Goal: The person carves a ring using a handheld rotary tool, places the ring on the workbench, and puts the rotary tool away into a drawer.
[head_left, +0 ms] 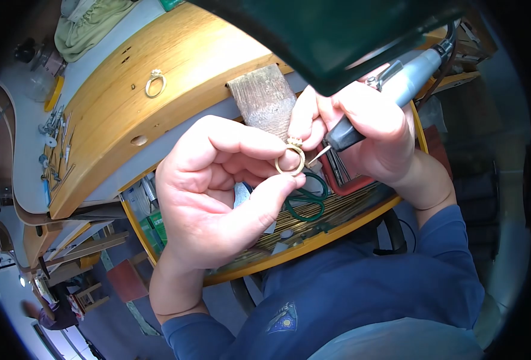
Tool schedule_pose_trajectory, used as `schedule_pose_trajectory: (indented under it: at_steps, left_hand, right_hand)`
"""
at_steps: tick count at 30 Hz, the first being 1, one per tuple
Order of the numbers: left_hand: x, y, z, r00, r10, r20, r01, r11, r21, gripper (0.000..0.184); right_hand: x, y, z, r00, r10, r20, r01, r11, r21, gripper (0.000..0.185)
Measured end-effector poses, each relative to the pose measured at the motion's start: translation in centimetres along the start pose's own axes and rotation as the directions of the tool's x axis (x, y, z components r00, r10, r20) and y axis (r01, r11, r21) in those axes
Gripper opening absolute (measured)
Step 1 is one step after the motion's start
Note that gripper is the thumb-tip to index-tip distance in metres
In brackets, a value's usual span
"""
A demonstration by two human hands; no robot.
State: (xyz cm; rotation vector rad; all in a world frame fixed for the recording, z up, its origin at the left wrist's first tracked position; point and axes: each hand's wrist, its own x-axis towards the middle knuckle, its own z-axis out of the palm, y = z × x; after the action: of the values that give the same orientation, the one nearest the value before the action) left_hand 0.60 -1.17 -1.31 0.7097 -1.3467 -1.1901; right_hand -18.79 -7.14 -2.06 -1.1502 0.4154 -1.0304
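Observation:
Between the thumb and fingers of my left hand (pixel 214 186) is a gold-coloured ring (pixel 279 167), its raised setting turned upward. My right hand (pixel 376 120) is wrapped round a rotary handpiece (pixel 412 77) with a grey body and black nose. A thin bit (pixel 320 156) sticks out of the nose, pointing at the ring; whether it touches the band I cannot tell. Behind the ring, a worn wooden bench pin (pixel 262 93) juts from the bench edge. A second ring (pixel 155 84) with a raised setting stands on the wooden bench top.
Below my hands is an open drawer (pixel 313 245) with green-handled scissors (pixel 308 216) and a red tray (pixel 344 189) of thin tools. Small burs and tools (pixel 52 153) lie at the left. A dark green lamp shade (pixel 337 36) hangs overhead. Another person (pixel 58 315) is far left.

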Motion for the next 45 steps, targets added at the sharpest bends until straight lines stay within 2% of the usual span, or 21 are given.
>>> schedule_pose_trajectory:
  at_steps: [11, 16, 20, 35, 41, 45]
  left_hand:
    - [0.0, 0.1, 0.1, 1.000, -0.025, -0.013, 0.024, 0.999, -0.031, 0.027]
    - [0.0, 0.2, 0.1, 0.999, -0.033, -0.019, 0.033, 0.999, -0.026, 0.026]
    - [0.0, 0.3, 0.1, 0.998, -0.053, -0.025, 0.052, 0.998, -0.025, 0.026]
    - [-0.1, 0.6, 0.0, 0.995, -0.077, -0.066, 0.074, 0.996, -0.048, 0.023]
    - [-0.1, 0.5, 0.2, 0.997, -0.043, -0.060, 0.040, 0.998, -0.051, 0.030]
    - [-0.1, 0.8, 0.4, 0.998, -0.051, -0.036, 0.053, 0.998, 0.033, 0.034]
  right_hand:
    - [0.0, 0.2, 0.0, 1.000, 0.003, 0.003, -0.003, 0.999, 0.038, 0.024]
    - [0.1, 0.0, 0.1, 1.000, 0.014, -0.006, -0.014, 1.000, -0.023, 0.025]
    - [0.1, 0.0, 0.0, 1.000, -0.016, -0.007, 0.016, 0.999, -0.049, 0.026]
    - [0.3, 0.5, -1.0, 0.986, -0.157, 0.059, 0.152, 0.985, 0.079, 0.028]
    - [0.1, 0.3, -0.9, 0.991, -0.129, 0.029, 0.129, 0.991, 0.023, 0.028]
    - [0.1, -0.2, -0.2, 0.994, -0.113, 0.008, 0.113, 0.994, 0.003, 0.029]
